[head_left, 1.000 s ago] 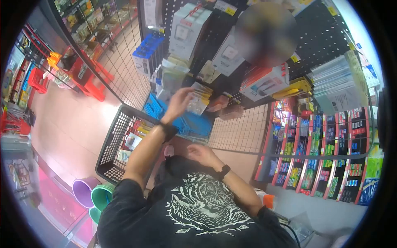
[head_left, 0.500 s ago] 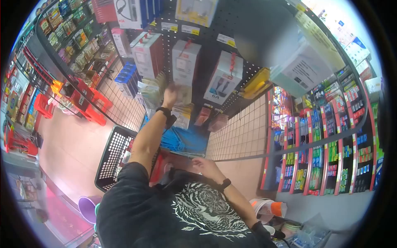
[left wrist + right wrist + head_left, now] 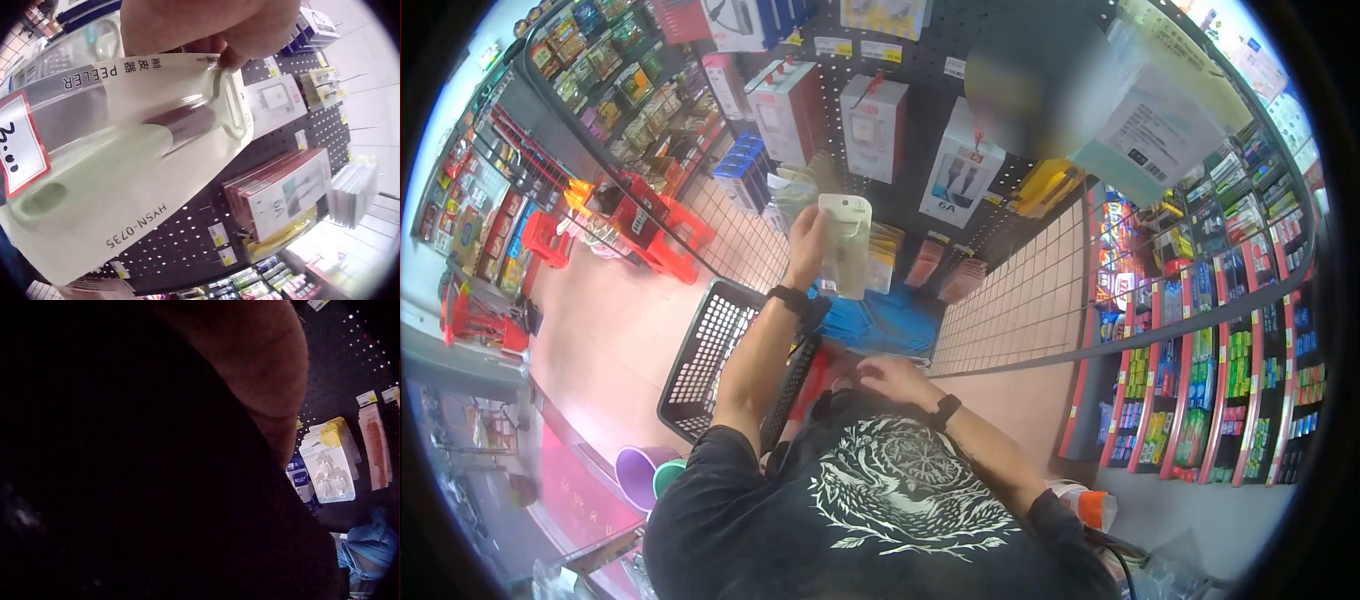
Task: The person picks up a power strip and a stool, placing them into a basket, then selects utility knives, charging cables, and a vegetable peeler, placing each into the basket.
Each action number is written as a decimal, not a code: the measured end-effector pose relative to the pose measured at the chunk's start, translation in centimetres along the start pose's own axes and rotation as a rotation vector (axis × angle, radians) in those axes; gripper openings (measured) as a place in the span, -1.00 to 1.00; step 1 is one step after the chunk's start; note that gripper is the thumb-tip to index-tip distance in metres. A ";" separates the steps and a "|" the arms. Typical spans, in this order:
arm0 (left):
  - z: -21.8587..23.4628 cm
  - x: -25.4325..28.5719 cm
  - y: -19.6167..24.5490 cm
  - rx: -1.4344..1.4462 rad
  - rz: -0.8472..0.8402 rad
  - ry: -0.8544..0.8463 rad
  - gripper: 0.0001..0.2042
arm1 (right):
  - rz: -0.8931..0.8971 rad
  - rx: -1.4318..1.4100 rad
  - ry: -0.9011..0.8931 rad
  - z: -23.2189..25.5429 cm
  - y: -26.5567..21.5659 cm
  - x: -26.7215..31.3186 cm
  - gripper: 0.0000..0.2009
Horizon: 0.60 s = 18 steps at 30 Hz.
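Observation:
My left hand pinches the top edge of a carded peeler, held up in front of the pegboard display. In the left wrist view its pale green handle shows through the clear blister, beside the printed word PEELER and a red-edged price sticker. Just behind it hang more blister packs. Low in front of the black shirt, my right hand hangs with loosely bent fingers and nothing visible in it. The right wrist view is mostly dark, with part of that hand at the top.
A black shopping basket stands below my left arm. Boxed cables and yellow packs hang on the black pegboard. Wire mesh borders it on the right. Blue packages lie low below the display.
My left hand first reached up to the hanging packs, then drew back with the carded peeler in its fingers. The head view has shifted. My right hand stays near the body.

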<state>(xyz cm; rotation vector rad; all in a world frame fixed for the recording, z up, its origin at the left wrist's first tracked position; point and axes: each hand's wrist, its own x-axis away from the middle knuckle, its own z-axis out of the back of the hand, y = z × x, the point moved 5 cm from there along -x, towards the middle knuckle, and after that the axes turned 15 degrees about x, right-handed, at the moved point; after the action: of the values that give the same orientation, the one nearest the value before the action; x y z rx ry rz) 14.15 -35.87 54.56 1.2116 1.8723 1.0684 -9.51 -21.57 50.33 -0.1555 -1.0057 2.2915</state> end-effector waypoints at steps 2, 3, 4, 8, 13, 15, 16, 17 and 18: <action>0.6 1.2 2.2 0.030 -0.005 0.017 -0.70 | 0.049 0.031 -0.003 -0.4 -0.7 -0.8 -0.71; 1.2 2.1 3.5 0.073 -0.008 0.025 -0.71 | 0.025 0.038 -0.009 -0.5 -1.0 -1.3 -0.69; 3.0 3.3 4.2 0.113 -0.013 0.049 -0.72 | 0.009 0.043 -0.029 -0.7 -1.5 -1.8 -0.67; 16.2 9.2 8.4 -0.212 -0.005 0.235 -0.74 | -0.072 -0.032 0.017 -2.2 -1.1 -3.5 -0.71; 35.0 20.4 7.7 -0.345 0.006 0.793 -0.71 | -0.223 -0.218 -0.018 -5.0 0.0 -4.9 -0.75; 43.0 26.8 1.2 -0.584 0.128 0.954 -0.67 | -0.198 -0.197 -0.062 -5.2 -0.5 -5.1 -0.75; 45.8 29.6 -2.2 -0.759 0.203 0.991 -0.66 | -0.177 -0.178 -0.077 -5.0 -0.7 -5.2 -0.75; 45.7 31.7 -4.3 -0.820 0.139 1.027 -0.69 | -0.169 -0.175 -0.084 -5.0 -0.6 -5.2 -0.75; 45.3 33.6 -5.9 -0.876 0.080 1.057 -0.73 | -0.166 -0.179 -0.104 -5.2 -0.9 -5.5 -0.75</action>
<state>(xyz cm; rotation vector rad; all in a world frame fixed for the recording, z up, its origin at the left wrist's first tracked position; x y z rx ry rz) 38.27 6.61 25.75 0.1570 1.5898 2.5246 -2.91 -21.11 46.57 -0.0250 -1.2302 2.0760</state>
